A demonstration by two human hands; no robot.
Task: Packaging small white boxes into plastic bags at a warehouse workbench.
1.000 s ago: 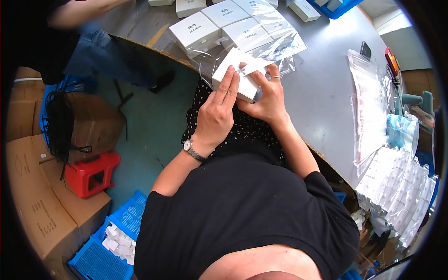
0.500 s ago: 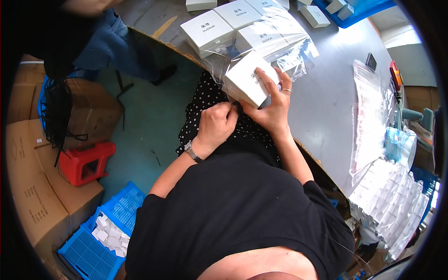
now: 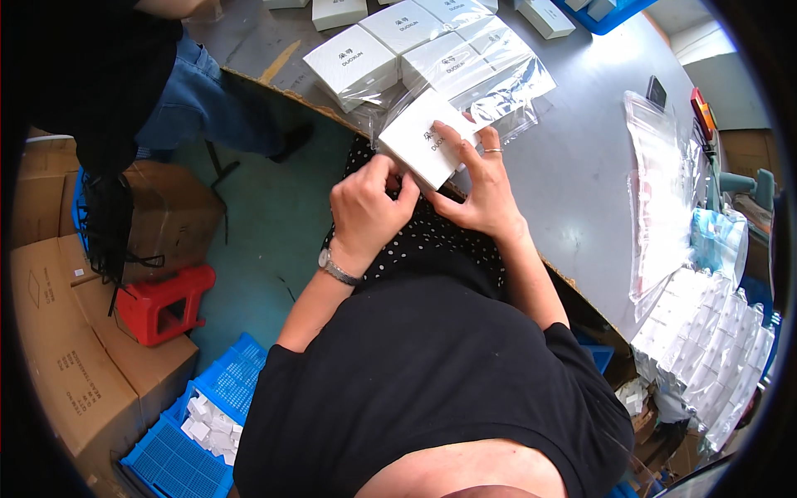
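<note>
A white carton with dark print [image 3: 423,141] is tilted at the table's near edge, with my right hand [image 3: 486,187] closed around it, fingers on top and thumb at its lower side. My left hand [image 3: 369,199] is curled, thumb and fingers pinched together at the carton's lower left edge; what lies between them is hidden. Just beyond, several similar white boxes [image 3: 353,62] sit in two rows inside a clear plastic bag [image 3: 519,87]. The bag's loose film reaches around the held carton.
On the grey table [image 3: 581,174] lie a stack of clear bags [image 3: 656,199] and more white boxes [image 3: 548,17]. Wrapped white packs [image 3: 706,349] stand at right. Left are a red stool [image 3: 162,307], brown cartons [image 3: 83,365] and a blue crate [image 3: 178,456]. Another person [image 3: 187,91] stands at upper left.
My left hand has risen toward the carton's lower left edge. The carton and my right hand have shifted slightly left in view, and the whole view has moved a little.
</note>
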